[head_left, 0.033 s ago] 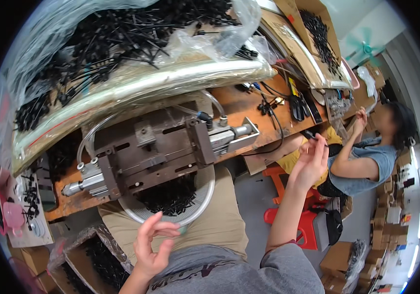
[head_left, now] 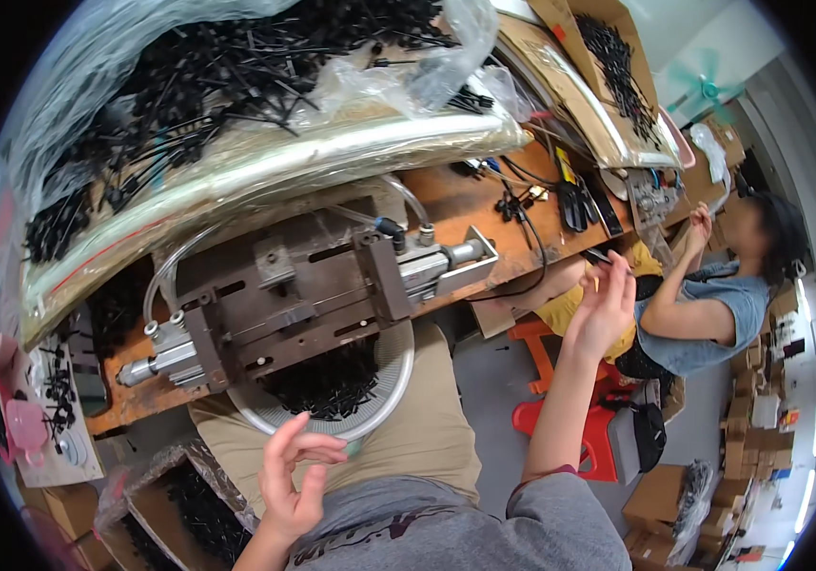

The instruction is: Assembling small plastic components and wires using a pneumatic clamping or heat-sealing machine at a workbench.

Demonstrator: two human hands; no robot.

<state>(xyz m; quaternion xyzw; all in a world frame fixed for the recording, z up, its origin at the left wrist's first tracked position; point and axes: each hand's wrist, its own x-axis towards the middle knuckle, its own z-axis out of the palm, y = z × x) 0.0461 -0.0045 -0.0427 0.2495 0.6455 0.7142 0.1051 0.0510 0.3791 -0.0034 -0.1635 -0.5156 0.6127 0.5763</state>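
My left hand (head_left: pixel 294 481) hovers palm-up over my lap, fingers apart and holding nothing. It is nearest to the round mesh basket (head_left: pixel 394 388), which holds a heap of thin black parts (head_left: pixel 327 383). Out to the right, my right hand (head_left: pixel 605 309) is raised with bent fingers, and a small dark piece (head_left: pixel 596 256) shows at its fingertips; its exact kind cannot be made out. In front of me, partly over the basket, sits a brown metal clamping fixture (head_left: pixel 298 285) with a silver air cylinder (head_left: pixel 172 354) at its left end and another (head_left: pixel 427 271) at its right.
A plastic-lined tray (head_left: pixel 265 162) heaped with black parts spans the back of the wooden bench (head_left: pixel 460 205). Pliers (head_left: pixel 574 205) and black cables lie at right. A red stool (head_left: pixel 560 423) and a seated co-worker (head_left: pixel 703 314) are beyond my right arm. An open carton (head_left: pixel 156 495) stands lower left.
The surroundings have shifted very slightly left in the view. Both hands keep nearly the same pose.
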